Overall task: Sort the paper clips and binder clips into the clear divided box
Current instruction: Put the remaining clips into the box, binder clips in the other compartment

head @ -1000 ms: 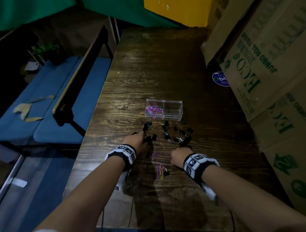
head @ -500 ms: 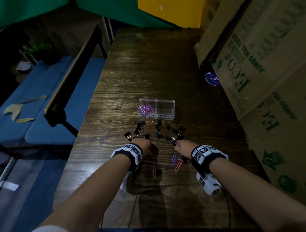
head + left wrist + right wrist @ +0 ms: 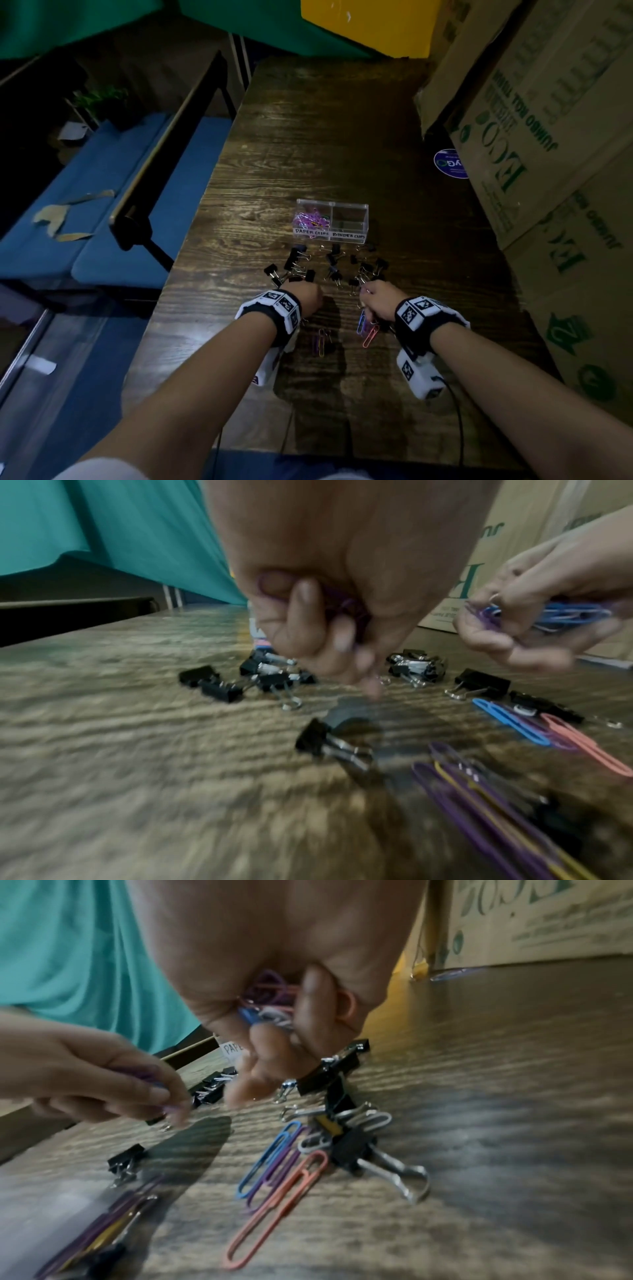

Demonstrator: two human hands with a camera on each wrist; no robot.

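The clear divided box [image 3: 349, 207] stands mid-table, labelled for paper clips and binder clips; its left half holds pink and purple paper clips [image 3: 312, 220]. Black binder clips [image 3: 298, 262] lie scattered between the box and my hands. My left hand [image 3: 310, 296] curls round purple paper clips [image 3: 346, 607] just above the table. My right hand [image 3: 375, 298] grips a bunch of blue, purple, pink and white paper clips [image 3: 270, 1001]. Loose blue, purple and orange paper clips [image 3: 274, 1172] lie under my right wrist, and purple and yellow ones [image 3: 320, 342] near my left wrist.
Stacked cardboard cartons [image 3: 548, 137] crowd the table's right side. A blue round sticker [image 3: 448, 164] lies by them. The dark wooden table [image 3: 325, 137] drops off at its left edge toward blue benches [image 3: 85, 205].
Both hands have moved forward from the near paper clips to the binder clip scatter. The loose paper clips beneath the right hand now lie uncovered behind it.
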